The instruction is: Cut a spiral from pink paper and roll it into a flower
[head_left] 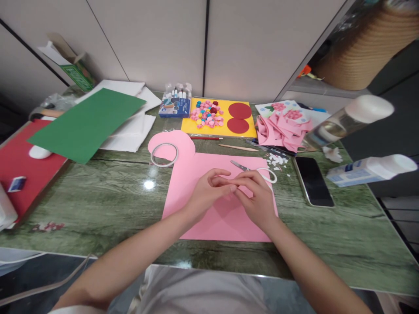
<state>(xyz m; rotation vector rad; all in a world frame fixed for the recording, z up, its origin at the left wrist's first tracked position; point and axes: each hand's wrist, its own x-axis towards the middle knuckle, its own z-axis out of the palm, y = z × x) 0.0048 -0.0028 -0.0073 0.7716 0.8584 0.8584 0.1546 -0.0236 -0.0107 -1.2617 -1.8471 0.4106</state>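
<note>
My left hand (212, 187) and my right hand (257, 196) meet above a pink paper sheet (193, 205). Both have their fingers bent and pinched together, fingertips touching; anything between them is too small or hidden to make out. Just behind my right hand lie scissors (271, 175) with white handles, blades pointing left, on the sheet's far right corner. Pink paper circles (181, 141) overlap at the sheet's upper left, with a grey-white ring (177, 157) resting partly on them.
Behind are a yellow pack (186, 128) bearing pompoms (206, 114) and red circles (238, 110), and a marker box (175, 108). Pink scraps (284, 128), a phone (313, 181) and bottles (373, 169) stand right. Green paper (88, 124) and a red sheet (29, 161) lie left.
</note>
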